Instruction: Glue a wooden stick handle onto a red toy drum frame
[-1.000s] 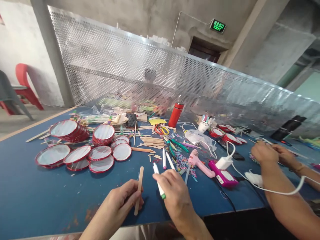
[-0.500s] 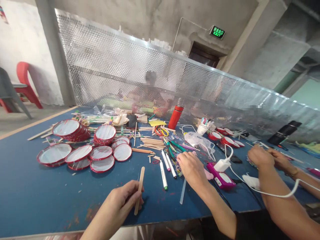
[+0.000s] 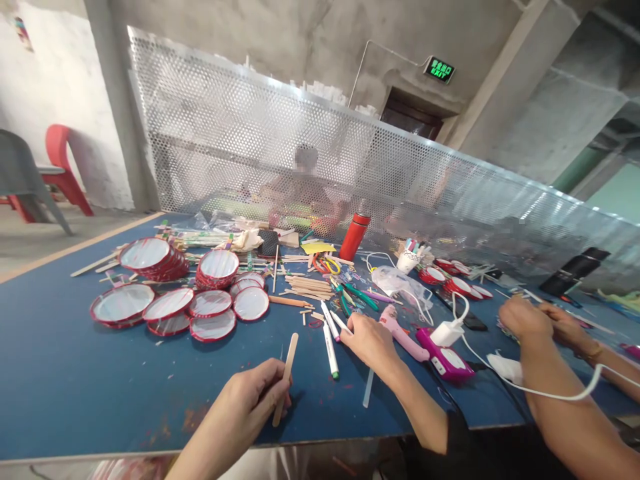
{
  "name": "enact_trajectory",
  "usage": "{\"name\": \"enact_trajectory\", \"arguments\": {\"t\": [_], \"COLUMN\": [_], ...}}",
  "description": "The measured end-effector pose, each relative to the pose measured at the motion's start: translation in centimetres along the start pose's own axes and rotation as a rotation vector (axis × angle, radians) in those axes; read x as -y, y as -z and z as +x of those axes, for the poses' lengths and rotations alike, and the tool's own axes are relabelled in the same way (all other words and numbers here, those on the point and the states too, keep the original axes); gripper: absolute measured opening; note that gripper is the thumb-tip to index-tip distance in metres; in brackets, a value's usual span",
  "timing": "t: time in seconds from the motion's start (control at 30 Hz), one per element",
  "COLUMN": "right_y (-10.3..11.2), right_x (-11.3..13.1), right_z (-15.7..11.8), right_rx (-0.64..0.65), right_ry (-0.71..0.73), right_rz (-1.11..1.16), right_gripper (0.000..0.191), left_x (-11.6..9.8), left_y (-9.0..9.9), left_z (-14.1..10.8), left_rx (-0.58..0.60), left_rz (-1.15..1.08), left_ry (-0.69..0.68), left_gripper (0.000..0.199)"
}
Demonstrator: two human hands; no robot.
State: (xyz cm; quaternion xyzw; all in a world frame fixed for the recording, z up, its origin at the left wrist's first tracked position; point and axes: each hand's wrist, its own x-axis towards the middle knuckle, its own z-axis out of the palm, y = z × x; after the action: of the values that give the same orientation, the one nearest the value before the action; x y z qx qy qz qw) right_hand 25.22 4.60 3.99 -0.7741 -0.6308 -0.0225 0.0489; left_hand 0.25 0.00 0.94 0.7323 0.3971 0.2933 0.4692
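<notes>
My left hand is closed around a wooden craft stick, held nearly upright above the near table edge. A thin sliver shows behind its fingers, too fine to name. My right hand is bent over a white marker, its fingertips closed at the marker's near end, which they hide. Beside it lie a marker with a purple end and a green-ended marker. A pink glue gun rests just right of my right hand, and a translucent glue stick lies below it.
Red-rimmed round discs are piled at left. Behind the markers are craft sticks, green-handled pliers and a red bottle. A purple power strip with white cables and a co-worker's hands are at right.
My right hand has moved left and nearer, from the loose bands to the white marker, which now lies at a flatter angle. The glue gun has come into fuller view. My left hand still holds the stick.
</notes>
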Motion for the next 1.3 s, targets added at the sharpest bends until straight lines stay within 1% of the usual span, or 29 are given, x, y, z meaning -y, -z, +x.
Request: {"name": "enact_trajectory", "arguments": {"t": [0.1,0.23,0.4,0.5,0.57,0.63,0.73,0.77,0.83,0.9,0.93,0.97,1.03,1.07,1.1,1.13,1.2,1.3], "right_y": [0.1,0.4,1.2,1.4,1.0,0.5,-0.3,-0.5,-0.6,-0.8,-0.9,-1.2,-2.0,-2.5,-2.8,-3.2,-3.4,-3.0], "right_x": [-0.3,-0.4,-0.4,-0.4,-0.2,0.2,1.3,1.7,2.4,3.1,3.4,3.8,4.4,4.7,5.0,5.2,5.5,5.5], "right_z": [-0.5,-1.4,-3.0,-4.4,-5.4,-6.5,-7.7,-8.0,-8.2,-8.3,-8.4,-8.5,-8.9,-9.1,-9.4,-9.6,-9.9,-9.8], "right_rx": [-0.041,-0.106,-0.181,-0.18,-0.166,-0.177,-0.223,-0.23,-0.231,-0.262,-0.302,-0.362,-0.527,-0.605,-0.655,-0.691,-0.715,-0.737], "right_ry": [-0.005,0.023,0.113,0.157,0.149,0.092,0.005,-0.001,0.015,0.048,0.091,0.148,0.266,0.308,0.332,0.342,0.371,0.456], "right_rz": [0.076,0.21,0.476,0.707,0.853,1.092,1.573,1.688,1.799,1.81,1.774,1.712,1.532,1.433,1.343,1.269,1.158,1.108], "right_gripper": [0.01,0.009,0.014,0.02,0.027,0.034,0.044,0.042,0.031,0.023,0.022,0.021,0.02,0.018,0.015,0.012,0.01,0.005], "left_x": [-0.1,-0.1,-0.2,-0.3,-0.4,-0.4,-0.6,-0.6,-0.7,-0.7,-0.7,-0.7,-0.8,-0.8,-0.8,-0.9,-1.0,-1.1], "left_y": [0.0,-0.1,-0.1,0.0,0.0,-0.1,-0.1,0.0,0.0,0.0,0.0,0.0,-0.1,-0.1,-0.1,-0.1,-0.1,0.0], "left_z": [0.0,0.1,0.2,0.3,0.2,0.2,0.2,0.1,0.1,0.1,0.1,0.1,0.1,0.0,0.0,0.0,0.0,0.1], "left_rx": [-0.004,-0.002,-0.011,-0.012,-0.014,-0.02,-0.028,-0.028,-0.03,-0.036,-0.041,-0.044,-0.047,-0.046,-0.043,-0.041,-0.039,-0.043], "left_rz": [-0.001,0.003,0.013,0.0,-0.01,-0.011,-0.005,-0.004,-0.005,-0.002,-0.001,0.001,0.004,0.002,-0.003,-0.009,-0.015,0.002], "left_ry": [0.007,0.006,0.011,0.019,0.026,0.028,0.029,0.03,0.032,0.027,0.023,0.019,0.017,0.021,0.025,0.026,0.019,0.004], "left_gripper": [0.034,0.034,0.034,0.032,0.032,0.031,0.031,0.03,0.03,0.03,0.03,0.03,0.03,0.03,0.03,0.03,0.03,0.029]}}
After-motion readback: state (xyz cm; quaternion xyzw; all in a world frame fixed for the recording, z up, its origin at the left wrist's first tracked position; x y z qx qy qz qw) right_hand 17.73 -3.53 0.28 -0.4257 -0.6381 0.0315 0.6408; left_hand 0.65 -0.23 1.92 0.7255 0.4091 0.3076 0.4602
